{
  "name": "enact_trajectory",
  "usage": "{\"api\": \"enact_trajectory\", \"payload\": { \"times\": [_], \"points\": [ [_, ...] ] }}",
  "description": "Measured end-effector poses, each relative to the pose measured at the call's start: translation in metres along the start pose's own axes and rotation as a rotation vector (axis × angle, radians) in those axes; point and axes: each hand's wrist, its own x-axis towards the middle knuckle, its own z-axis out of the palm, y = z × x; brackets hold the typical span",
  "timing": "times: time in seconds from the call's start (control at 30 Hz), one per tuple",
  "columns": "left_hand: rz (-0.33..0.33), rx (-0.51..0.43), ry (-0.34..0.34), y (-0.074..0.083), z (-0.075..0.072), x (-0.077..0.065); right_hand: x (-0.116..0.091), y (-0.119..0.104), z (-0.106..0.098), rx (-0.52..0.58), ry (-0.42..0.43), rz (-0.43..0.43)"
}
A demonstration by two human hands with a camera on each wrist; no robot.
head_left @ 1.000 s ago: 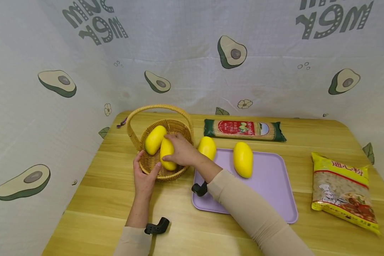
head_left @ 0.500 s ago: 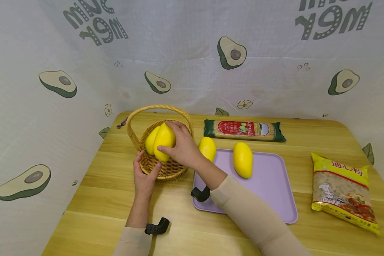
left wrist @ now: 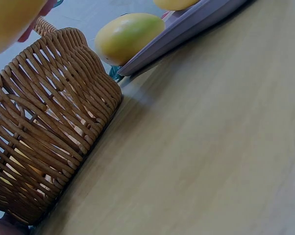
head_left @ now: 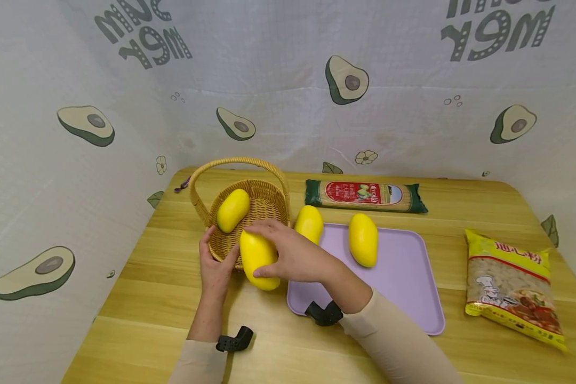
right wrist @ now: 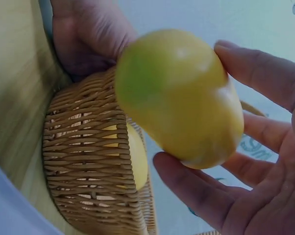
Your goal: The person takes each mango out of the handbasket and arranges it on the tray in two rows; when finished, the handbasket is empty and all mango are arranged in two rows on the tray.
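Observation:
A yellow mango (head_left: 258, 262) with a green patch is in my right hand (head_left: 295, 252), raised over the front rim of a wicker basket (head_left: 269, 205). In the right wrist view, thumb and fingers grip that mango (right wrist: 182, 98) from its sides. My left hand (head_left: 216, 269) holds the front left of the basket, its thumb along the rim and its fingers round the outer side. Another mango (head_left: 233, 210) lies inside the basket, at its left. Two more mangoes are to the right: one (head_left: 309, 224) at the purple tray's back left corner, the other (head_left: 364, 240) on the tray.
The purple tray (head_left: 403, 277) lies right of the basket, partly under my right forearm. Behind it is a pack of spaghetti (head_left: 365, 196). A yellow bag of pasta (head_left: 513, 290) rests at the far right. A printed curtain (head_left: 278, 64) hangs behind the wooden table (head_left: 139, 320).
My right hand has lifted the mango out of the basket, first up and left, then toward the front and right. The left hand has stayed at the basket.

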Motion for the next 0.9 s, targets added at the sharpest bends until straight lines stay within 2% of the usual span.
{"api": "enact_trajectory", "payload": {
  "times": [0.17, 0.27, 0.37, 0.53, 0.67, 0.9],
  "points": [
    [0.013, 0.011, 0.007, -0.001, -0.001, 0.000, -0.024, 0.006, 0.004, 0.026, -0.034, 0.048],
    [0.012, 0.018, 0.009, -0.002, -0.001, 0.000, -0.037, 0.014, 0.010, 0.087, 0.009, 0.100],
    [0.011, 0.019, 0.013, -0.002, -0.001, 0.001, -0.047, 0.023, 0.016, 0.141, 0.093, 0.161],
    [0.008, 0.014, 0.018, -0.002, -0.002, 0.001, -0.055, 0.037, 0.021, 0.215, 0.178, 0.285],
    [0.006, 0.013, 0.017, -0.001, -0.001, 0.000, -0.058, 0.046, 0.019, 0.234, 0.184, 0.365],
    [-0.007, 0.014, 0.015, 0.000, -0.001, 0.000, -0.061, 0.054, 0.012, 0.212, 0.168, 0.429]
  ]
}}
